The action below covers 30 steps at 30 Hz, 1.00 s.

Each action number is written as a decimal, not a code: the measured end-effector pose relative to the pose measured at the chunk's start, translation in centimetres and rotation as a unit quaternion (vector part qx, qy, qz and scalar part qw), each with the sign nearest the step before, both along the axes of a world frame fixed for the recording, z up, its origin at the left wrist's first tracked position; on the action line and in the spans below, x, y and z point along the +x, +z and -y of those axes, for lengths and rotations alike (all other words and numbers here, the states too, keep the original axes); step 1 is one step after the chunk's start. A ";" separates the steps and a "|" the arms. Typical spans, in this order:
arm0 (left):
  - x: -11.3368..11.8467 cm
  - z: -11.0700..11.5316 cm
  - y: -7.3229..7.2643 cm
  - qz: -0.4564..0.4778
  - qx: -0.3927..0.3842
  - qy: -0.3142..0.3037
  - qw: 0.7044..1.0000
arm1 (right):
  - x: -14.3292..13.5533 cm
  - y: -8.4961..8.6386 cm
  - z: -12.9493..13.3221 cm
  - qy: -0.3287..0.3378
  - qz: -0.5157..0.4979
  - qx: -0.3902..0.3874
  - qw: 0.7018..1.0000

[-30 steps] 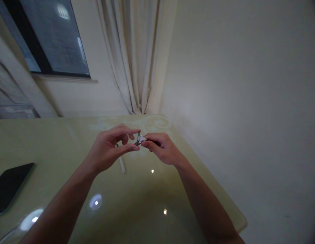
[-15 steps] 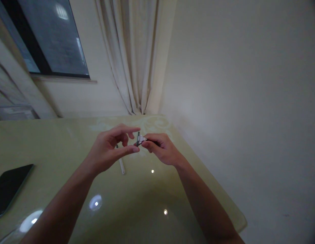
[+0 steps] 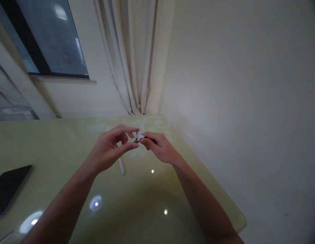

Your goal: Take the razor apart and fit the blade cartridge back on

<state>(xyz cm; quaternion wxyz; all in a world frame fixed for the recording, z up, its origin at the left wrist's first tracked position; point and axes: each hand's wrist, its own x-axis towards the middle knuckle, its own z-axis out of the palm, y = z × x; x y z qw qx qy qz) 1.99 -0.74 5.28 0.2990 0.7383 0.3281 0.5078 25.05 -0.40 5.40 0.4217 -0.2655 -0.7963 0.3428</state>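
Note:
Above the table, my right hand (image 3: pixel 160 145) is closed round the dark handle of a small razor (image 3: pixel 139 136). Its silvery, T-shaped head points left. My left hand (image 3: pixel 113 142) has its thumb and index finger at the two ends of that head, pinching it from below and above, with the other fingers curled. Most of the handle is hidden in my right hand. A slim white stick-like thing with a dark end (image 3: pixel 121 165) lies on the table, partly behind my left hand; its kind is not clear.
The glossy, pale yellow-green table (image 3: pixel 137 210) reflects several lights. A dark tablet (image 3: pixel 11 189) lies at its left side. A wall (image 3: pixel 236 101) runs along the right edge. Beyond the far edge hang a pale curtain (image 3: pixel 134 61) and a dark-framed window (image 3: pixel 56 37).
The razor and my right hand have shifted slightly left, and the razor's head now sits between my left thumb and index fingertip. The things on the table have not moved.

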 end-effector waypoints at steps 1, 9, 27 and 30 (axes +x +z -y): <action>0.0 0.0 0.0 -0.002 0.003 0.000 1.000 | 0.0 0.0 -0.1 0.001 0.000 0.003 1.000; 0.2 0.1 0.0 -0.001 -0.021 0.025 0.999 | 0.0 -0.3 -0.2 -0.001 0.011 0.006 1.000; 0.1 -0.2 -0.1 -0.026 0.033 0.045 0.998 | -0.3 -1.0 -1.0 -0.050 0.011 0.068 0.996; 0.0 -0.2 -0.1 -0.041 0.040 0.049 0.997 | -0.4 -1.0 -0.9 -0.057 0.008 0.075 0.996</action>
